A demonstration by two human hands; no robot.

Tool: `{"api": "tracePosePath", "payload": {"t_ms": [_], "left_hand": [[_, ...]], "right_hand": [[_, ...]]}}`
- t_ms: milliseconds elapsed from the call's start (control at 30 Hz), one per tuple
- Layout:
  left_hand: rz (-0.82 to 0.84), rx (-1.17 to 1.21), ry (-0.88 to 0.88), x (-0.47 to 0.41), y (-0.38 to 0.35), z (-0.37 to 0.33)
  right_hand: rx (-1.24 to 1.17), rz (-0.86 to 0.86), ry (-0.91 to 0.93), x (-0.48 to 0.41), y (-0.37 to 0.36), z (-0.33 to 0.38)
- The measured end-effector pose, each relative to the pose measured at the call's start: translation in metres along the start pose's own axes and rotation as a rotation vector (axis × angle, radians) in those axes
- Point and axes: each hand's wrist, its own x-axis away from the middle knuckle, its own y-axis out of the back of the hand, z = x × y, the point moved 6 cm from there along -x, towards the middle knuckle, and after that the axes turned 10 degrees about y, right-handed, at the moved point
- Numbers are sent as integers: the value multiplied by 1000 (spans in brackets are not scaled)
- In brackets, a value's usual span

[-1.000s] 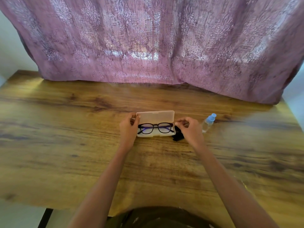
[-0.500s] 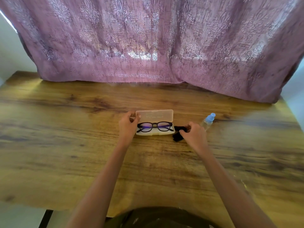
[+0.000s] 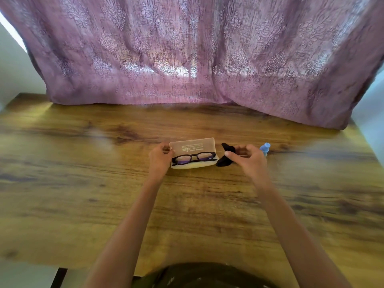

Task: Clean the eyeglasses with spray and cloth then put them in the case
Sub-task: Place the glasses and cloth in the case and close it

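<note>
Behind the desk (image 3: pixel 83 204) hangs a mauve patterned curtain (image 3: pixel 187 48), and the wood in front of us carries only a few small things, all gathered near the middle.

What has changed in the last second is on our right. Our right hand (image 3: pixel 248 157), which a moment ago lay down on the black cloth (image 3: pixel 225 156) beside the case (image 3: pixel 192 147), has now closed its thumb and fingers on that cloth and raised it off the desk; the cloth hangs in a loose dark fold between the hand and the case's right end. Our left hand (image 3: pixel 161 157) has not moved: it is curled around the left end of the case, steadying it, with the lid standing open behind.

We see the eyeglasses (image 3: pixel 194 157) lying in the open case, frame front toward us, exactly as they lay before. The spray bottle (image 3: pixel 265 148), with its blue cap, stands just behind our right hand, and nobody is touching it.

We judge that the cleaning has not begun. Picking up the cloth is 1 early step; the glasses have yet to come out of the case, and the spray is unused. With the right hand now occupied by the cloth, the left looks best placed to lift the glasses out, though that would leave the case unheld.
</note>
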Motion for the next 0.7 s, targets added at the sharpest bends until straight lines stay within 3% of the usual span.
{"api": "tracePosePath", "payload": {"t_ms": [100,233,300,433,500,700], "left_hand": [[-1,30,34,0,2,1],[-246,91,-121,22,23,-23],[-89,124,-219,40,17,-41],[635,366,-171,76,-19,-68],[718,451,-150,85,-25,-72],[732,665,-45,81,-24,-70]], "right_hand": [[-117,36,-40,0,-3,0],[-227,79,-64,1,-8,5],[-245,105,-45,2,-11,10],[-269,189,21,5,-21,25],[-295,205,41,6,-22,29],[-352,277,6,8,-22,32]]}}
